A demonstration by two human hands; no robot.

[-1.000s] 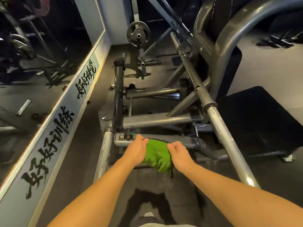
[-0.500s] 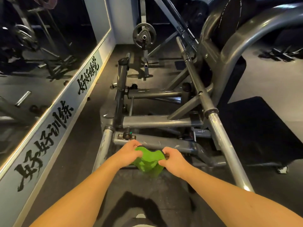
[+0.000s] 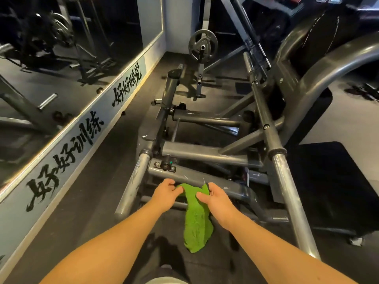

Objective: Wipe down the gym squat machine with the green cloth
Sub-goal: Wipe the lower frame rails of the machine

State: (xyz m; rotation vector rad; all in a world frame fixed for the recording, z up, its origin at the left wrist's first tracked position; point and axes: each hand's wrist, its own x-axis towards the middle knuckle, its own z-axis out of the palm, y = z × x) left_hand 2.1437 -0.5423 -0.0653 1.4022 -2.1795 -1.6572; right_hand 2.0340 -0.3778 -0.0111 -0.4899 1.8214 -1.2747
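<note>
Hands up front: left hand point(image 3: 166, 194) and right hand point(image 3: 217, 198) each pinch the cloth point(image 3: 196, 220), hanging just before the machine point(image 3: 205, 154). Best fold it flat, then press along that near crossbar point(image 3: 196, 177).

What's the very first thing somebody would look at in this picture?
The bright green fuzzy cloth jumps out first, dangling at bottom centre from the left hand and right hand, which both pinch its top edge. Behind it sprawls the big grey steel-tube squat machine, with a round dark weight plate beyond it, top centre. On the left, bold black brush writing runs along a pale strip under a wall mirror.
</note>
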